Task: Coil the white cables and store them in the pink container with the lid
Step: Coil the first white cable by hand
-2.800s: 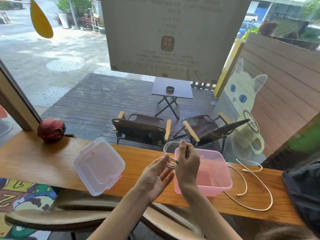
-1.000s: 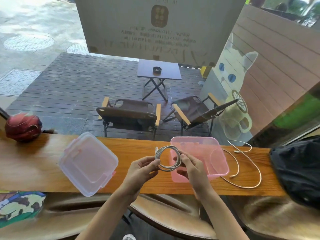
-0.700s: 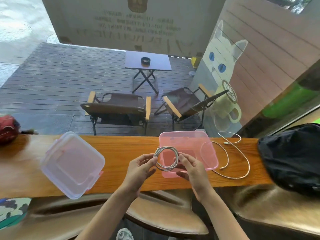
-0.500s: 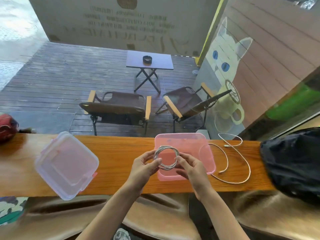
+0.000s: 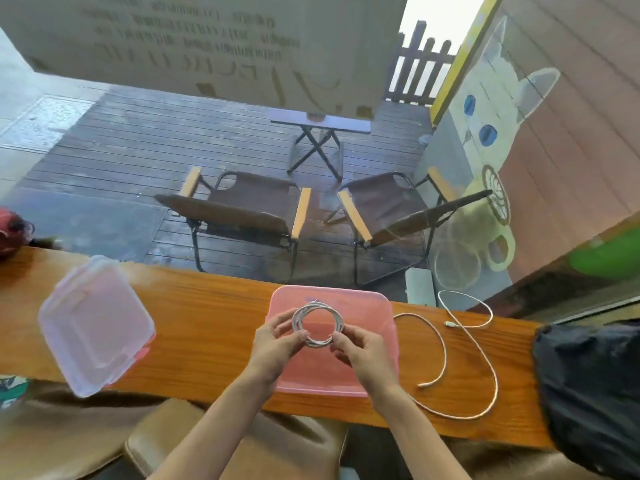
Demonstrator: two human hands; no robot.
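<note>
A coiled white cable (image 5: 318, 324) forms a small ring held just above the open pink container (image 5: 379, 308). My left hand (image 5: 275, 344) pinches the ring's left side and my right hand (image 5: 360, 353) pinches its lower right. The container sits on the wooden counter (image 5: 207, 323) in front of me. Its translucent lid (image 5: 93, 323) lies flat on the counter to the left. A second white cable (image 5: 450, 355) lies loose and uncoiled on the counter just right of the container.
A black bag (image 5: 588, 382) rests at the counter's right end. A red object (image 5: 10, 230) sits at the far left by the window. Brown stools (image 5: 214, 441) stand below the counter's near edge. Glass runs behind the counter.
Winding of the cable into a ring has ended. Both hands have carried the coil to the right, from beside the container to over its opening.
</note>
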